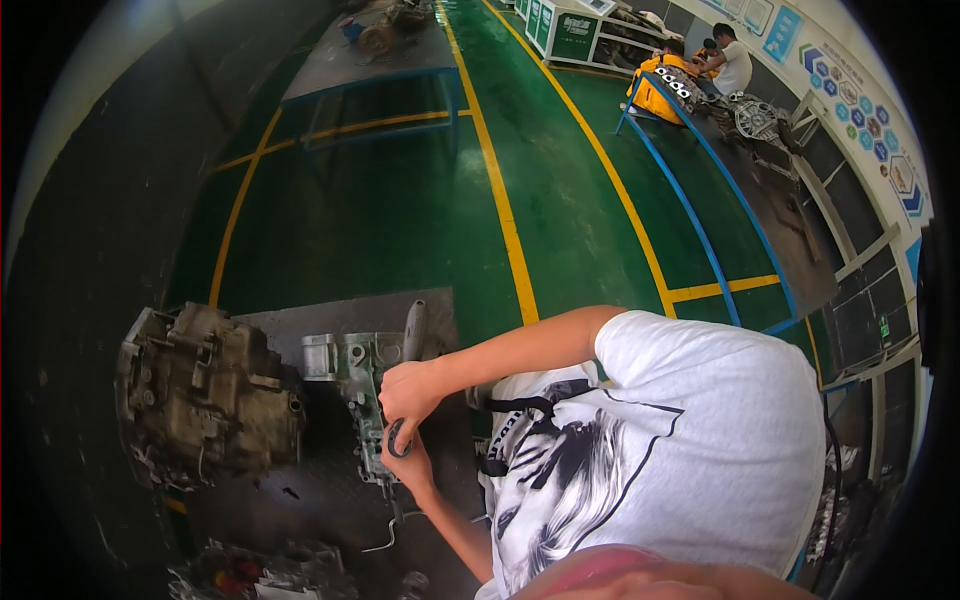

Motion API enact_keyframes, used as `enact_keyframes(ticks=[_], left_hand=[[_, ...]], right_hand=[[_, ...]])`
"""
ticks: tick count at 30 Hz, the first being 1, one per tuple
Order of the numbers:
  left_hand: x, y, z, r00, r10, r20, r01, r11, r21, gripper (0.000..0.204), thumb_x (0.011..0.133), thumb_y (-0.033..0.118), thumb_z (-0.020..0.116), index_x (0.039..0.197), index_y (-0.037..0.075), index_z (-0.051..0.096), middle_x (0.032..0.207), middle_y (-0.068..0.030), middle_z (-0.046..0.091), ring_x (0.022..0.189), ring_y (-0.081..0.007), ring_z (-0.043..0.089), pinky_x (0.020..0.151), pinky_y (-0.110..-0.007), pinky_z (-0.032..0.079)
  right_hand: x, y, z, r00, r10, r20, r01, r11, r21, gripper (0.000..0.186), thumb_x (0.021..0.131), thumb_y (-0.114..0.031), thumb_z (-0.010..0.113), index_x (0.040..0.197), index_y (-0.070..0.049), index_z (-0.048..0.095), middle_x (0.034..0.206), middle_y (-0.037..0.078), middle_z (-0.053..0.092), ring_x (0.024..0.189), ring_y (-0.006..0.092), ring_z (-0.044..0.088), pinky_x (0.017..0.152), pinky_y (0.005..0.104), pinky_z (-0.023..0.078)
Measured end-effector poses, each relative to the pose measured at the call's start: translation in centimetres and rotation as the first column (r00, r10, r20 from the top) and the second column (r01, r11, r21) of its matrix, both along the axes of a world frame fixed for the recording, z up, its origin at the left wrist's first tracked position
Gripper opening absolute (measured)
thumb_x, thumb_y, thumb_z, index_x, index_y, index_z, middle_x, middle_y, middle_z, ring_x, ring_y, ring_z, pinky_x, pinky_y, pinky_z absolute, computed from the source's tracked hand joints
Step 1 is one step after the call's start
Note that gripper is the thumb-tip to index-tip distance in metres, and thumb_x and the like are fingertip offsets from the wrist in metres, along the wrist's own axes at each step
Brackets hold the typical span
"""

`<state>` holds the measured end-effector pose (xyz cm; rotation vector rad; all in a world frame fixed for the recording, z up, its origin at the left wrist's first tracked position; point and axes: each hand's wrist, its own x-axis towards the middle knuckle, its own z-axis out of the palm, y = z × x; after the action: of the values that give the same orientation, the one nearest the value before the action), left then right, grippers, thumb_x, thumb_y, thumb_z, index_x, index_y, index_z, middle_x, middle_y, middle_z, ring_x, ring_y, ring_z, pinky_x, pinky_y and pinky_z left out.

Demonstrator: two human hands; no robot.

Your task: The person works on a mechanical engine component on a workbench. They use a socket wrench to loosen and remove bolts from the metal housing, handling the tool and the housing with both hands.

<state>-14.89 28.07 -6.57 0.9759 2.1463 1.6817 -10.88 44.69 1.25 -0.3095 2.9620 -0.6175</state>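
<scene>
Grey-handled tool (415,328), one: right hand (408,388) clenched around its middle; left hand (408,467) at its dark round end, closure partly hidden, cannot tell.
Silver metal housing (362,372), one: just beside the grip.
Brown gearbox casing (215,390), one: farther from the grip, past the housing.

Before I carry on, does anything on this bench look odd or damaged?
The large casing on the left stands out: brown and grimy next to the cleaner silver casing. No damage or spill is clear.
</scene>
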Motion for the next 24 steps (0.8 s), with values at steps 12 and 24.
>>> enact_keyframes(ticks=[12,24], left_hand=[[0.9,1.4,-5.6,0.934,0.055,0.354,-0.168,0.940,0.297,0.009,0.087,0.000,0.055,0.092,-0.004,0.062,0.086,-0.0054,0.065,0.077,-0.0121,0.056,0.068,-0.027,0.044],[4.6,3.5,-5.4,0.964,0.180,0.194,-0.227,0.939,0.259,0.029,0.092,0.017,0.056,0.101,-0.010,0.052,0.092,-0.0143,0.063,0.084,-0.0202,0.060,0.075,-0.033,0.047]], right_hand=[[4.2,-2.5,0.4,0.679,-0.674,-0.289,0.511,0.718,-0.472,0.037,0.086,-0.034,0.061,0.068,-0.002,0.056,0.062,0.014,0.059,0.060,0.0339,0.060,0.056,0.0417,0.047],[0.8,-4.9,-2.1,0.860,-0.510,0.034,0.490,0.803,-0.340,0.056,0.072,-0.019,0.066,0.113,0.007,0.038,0.075,0.026,0.058,0.075,0.0433,0.061,0.065,0.0490,0.047]])
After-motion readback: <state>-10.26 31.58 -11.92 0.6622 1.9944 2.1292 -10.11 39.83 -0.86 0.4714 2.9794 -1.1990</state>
